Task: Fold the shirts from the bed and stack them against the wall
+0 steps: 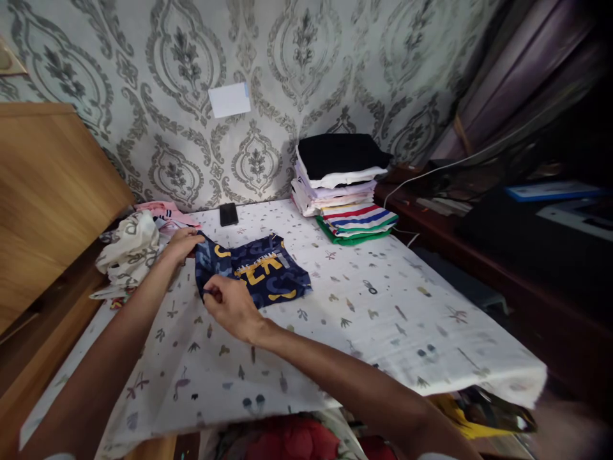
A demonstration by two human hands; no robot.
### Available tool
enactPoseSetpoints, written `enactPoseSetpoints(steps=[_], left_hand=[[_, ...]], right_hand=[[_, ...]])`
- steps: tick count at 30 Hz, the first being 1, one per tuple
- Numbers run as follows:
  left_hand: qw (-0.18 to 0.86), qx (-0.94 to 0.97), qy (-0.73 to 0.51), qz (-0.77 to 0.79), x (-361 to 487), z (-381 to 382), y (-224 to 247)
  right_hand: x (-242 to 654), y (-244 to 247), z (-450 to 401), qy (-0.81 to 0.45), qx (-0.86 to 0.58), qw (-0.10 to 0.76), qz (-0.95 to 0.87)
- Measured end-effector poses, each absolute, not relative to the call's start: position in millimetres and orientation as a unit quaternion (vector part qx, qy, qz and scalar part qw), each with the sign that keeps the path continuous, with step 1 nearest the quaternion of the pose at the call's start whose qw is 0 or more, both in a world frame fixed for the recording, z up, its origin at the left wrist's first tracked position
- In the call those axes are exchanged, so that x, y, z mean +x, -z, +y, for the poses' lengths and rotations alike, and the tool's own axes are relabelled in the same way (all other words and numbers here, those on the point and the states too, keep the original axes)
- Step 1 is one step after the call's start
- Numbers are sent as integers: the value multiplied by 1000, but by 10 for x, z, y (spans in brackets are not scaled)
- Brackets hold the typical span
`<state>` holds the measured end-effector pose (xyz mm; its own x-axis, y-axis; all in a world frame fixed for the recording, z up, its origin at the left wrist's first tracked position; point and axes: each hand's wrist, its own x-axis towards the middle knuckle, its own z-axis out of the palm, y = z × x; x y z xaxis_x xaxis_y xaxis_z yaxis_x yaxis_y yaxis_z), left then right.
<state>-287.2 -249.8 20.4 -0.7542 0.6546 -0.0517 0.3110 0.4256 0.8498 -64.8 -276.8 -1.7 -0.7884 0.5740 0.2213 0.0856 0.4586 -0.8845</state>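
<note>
A navy shirt (268,271) with yellow and grey lettering lies on the patterned white cloth, its left part folded over. My left hand (183,245) is closed on its far left corner, with the fingertips partly hidden. Closer to me, my right hand (232,308) pinches the near left edge of the same shirt, thumb and finger pressed together. Left of my left hand is a loose heap of clothes (134,246), cream and pink. A black phone (228,214) rests on the cloth just beyond the shirt.
At the back right stands a stack of folded clothes (342,160), with a striped folded garment (359,217) at its front. The white cloth (383,338) covers the table. A wooden cabinet (52,191) borders the left. A cable (440,167) runs along the right; clothes (292,441) show below.
</note>
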Motion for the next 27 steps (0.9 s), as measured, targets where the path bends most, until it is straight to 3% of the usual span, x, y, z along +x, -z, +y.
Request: enactPoseSetpoints(steps=[4, 7, 16, 27], left_hand=[[185, 324, -467, 802, -2547, -2147, -306], [206, 362, -458, 786, -2237, -1806, -300], [294, 374, -361, 802, -1620, -1004, 177], [353, 416, -382, 746, -1536, -1072, 286]], right_hand=[[-422, 83, -2531, -648, -199, 297, -672], [-162, 170, -2280, -702, -214, 330, -593], [508, 467, -1792, -762, -362, 320, -431], [633, 563, -1650, -759, -412, 276, -422]])
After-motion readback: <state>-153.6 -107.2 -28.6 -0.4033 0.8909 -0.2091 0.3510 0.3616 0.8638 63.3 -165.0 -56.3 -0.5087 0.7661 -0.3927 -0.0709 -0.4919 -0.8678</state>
